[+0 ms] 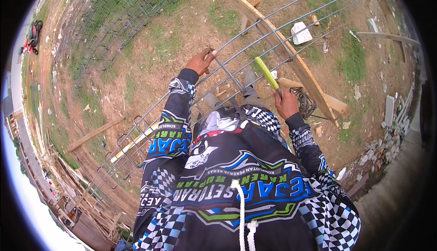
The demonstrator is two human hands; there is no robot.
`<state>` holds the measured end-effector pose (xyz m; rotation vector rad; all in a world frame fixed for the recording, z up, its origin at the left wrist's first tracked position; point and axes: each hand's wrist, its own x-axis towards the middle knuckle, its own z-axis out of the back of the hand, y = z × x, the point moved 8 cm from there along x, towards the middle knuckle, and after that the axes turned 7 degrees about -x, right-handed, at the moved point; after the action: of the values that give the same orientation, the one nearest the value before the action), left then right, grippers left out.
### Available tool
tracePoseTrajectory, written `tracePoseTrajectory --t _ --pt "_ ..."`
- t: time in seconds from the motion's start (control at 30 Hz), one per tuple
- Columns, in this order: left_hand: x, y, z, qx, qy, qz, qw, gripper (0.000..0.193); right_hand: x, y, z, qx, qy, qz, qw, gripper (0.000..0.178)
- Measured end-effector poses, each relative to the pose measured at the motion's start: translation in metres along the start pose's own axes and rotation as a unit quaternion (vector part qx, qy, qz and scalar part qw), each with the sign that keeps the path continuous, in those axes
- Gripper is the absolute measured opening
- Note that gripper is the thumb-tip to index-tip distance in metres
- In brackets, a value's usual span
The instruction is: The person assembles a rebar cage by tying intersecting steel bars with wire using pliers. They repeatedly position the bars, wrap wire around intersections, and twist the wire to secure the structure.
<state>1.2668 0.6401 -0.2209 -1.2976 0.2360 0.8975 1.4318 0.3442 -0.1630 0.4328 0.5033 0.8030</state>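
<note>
Two hands are working at the steel bar cage (229, 74), which is slanting across our front and crossing a wooden plank (310, 81). Our left hand (201, 62) is resting at its far edge, fingers part-curled; we are not seeing clearly whether they are closing round a bar. Our right hand (286, 103) is wrapping closed around one end of the yellow-green tool (266, 71), its free end pointing over the bars. For good control, we are wanting the left fingers steadying the steel, well clear of the tool, and the right wrist staying loose.
</note>
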Motion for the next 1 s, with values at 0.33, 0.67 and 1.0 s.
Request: tracePoseTrajectory --t 0.33,0.67,1.0 --pt "-0.003 -0.015 -0.002 0.096 -0.007 -0.038 0.995 0.089 0.132 0.131 0.032 0.561 0.064 0.004 0.825 0.058" --pt "-0.01 -0.011 0.002 0.073 -0.045 -0.028 0.996 0.091 0.222 0.186 -0.071 0.648 0.093 0.02 0.755 0.069" --pt "0.003 -0.001 -0.002 0.077 -0.019 -0.006 0.997 0.096 0.233 0.185 -0.108 0.622 0.079 -0.078 0.775 0.025"
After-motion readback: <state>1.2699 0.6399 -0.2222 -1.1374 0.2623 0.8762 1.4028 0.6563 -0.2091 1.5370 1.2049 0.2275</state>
